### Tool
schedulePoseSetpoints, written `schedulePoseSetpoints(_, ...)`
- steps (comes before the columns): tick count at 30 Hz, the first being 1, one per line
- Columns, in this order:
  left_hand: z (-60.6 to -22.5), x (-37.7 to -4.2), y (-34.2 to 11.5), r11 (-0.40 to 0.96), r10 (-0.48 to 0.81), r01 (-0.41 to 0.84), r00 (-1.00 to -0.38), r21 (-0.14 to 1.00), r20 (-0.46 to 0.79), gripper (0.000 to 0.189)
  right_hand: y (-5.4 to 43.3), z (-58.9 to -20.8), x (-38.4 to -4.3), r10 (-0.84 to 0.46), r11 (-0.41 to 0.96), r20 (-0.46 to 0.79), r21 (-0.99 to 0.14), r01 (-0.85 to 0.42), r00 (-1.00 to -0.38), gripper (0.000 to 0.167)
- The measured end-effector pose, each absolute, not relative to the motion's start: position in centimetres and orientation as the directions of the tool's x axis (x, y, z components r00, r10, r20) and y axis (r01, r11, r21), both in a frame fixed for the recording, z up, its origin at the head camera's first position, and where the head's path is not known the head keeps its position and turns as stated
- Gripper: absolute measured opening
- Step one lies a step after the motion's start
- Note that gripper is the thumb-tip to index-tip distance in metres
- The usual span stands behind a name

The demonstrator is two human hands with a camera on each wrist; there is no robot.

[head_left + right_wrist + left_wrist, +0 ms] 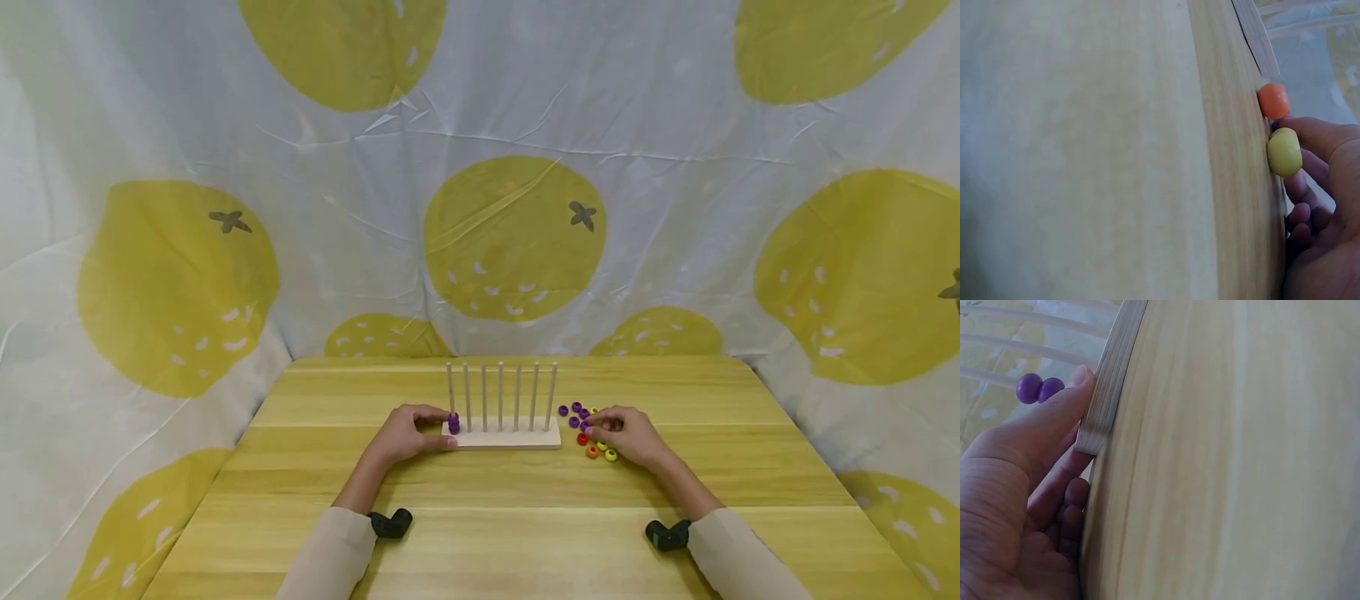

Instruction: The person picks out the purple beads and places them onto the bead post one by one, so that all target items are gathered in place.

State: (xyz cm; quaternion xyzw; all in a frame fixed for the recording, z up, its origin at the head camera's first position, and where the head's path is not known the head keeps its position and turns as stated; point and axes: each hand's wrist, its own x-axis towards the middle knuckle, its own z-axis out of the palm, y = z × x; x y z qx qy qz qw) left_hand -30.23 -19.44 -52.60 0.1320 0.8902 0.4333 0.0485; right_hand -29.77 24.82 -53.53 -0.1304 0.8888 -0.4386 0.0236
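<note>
A pale wooden peg stand (501, 438) with a row of several upright pegs stands on the table. Two purple beads (453, 423) are stacked on its leftmost peg, and the left wrist view also shows the purple beads (1040, 389). My left hand (408, 433) grips the stand's left end, thumb at the front and fingers behind. Right of the stand, my right hand (630, 435) pinches a purple bead (585, 426) between thumb and index finger, low among the loose beads. In the right wrist view, my fingers mostly hide that bead behind a yellow bead (1285, 152).
Around my right hand lie more purple beads (576, 407), a red bead (582, 438), an orange bead (592, 452) and yellow beads (611, 456). The wooden table (510, 533) ends at a lemon-print curtain (517, 242) behind.
</note>
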Motion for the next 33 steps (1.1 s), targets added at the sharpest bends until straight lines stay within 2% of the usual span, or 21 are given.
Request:
schedulePoseSetpoints(24, -53.4, -30.0, -19.4, 0.572, 0.288, 0.214, -0.956, 0.792, 0.05, 0.048, 25.1, -53.6, -29.5, -0.203, 0.55, 0.02, -0.825, -0.131, -0.979, 0.024)
schedulePoseSetpoints(33, -53.1, -30.1, -19.4, 0.582, 0.27, 0.187, -0.963, 0.791, 0.03, 0.05, 25.2, -52.2, -29.6, -0.187, 0.557, 0.04, -0.819, -0.139, -0.982, 0.023)
